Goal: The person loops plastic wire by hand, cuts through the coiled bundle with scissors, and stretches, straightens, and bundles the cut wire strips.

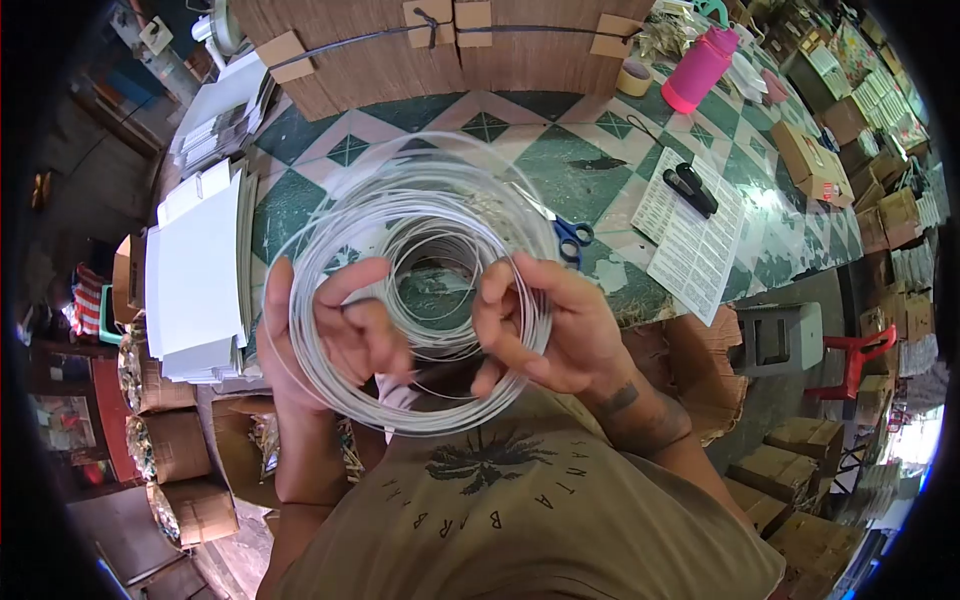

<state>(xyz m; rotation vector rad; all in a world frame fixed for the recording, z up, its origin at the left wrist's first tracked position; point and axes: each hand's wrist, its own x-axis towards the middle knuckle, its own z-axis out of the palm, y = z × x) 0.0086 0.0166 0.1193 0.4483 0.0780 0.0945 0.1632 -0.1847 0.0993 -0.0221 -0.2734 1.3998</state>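
A loose coil of thin white wire (pixel 440 417) is held up in front of my chest, its several strands lying side by side in a wide ring. My left hand (pixel 365 335) holds the coil's left side, the strands crossing the palm with the fingers curled inside the ring. On the opposite side, my right hand (pixel 570 320) pinches the strands between thumb and fingers. Behind and below, a denser coil of similar wire (pixel 440 232) appears at the table's near edge. Some upper loops look blurred.
Blue-handled scissors (pixel 572 238) lie on the tiled-pattern table (pixel 590 165), right of the coils. A black stapler (pixel 690 190) rests on printed sheets (pixel 695 255). White board stacks (pixel 200 275) stand left, a strapped brown board bundle (pixel 370 60) behind, a pink bottle (pixel 700 68) back right.
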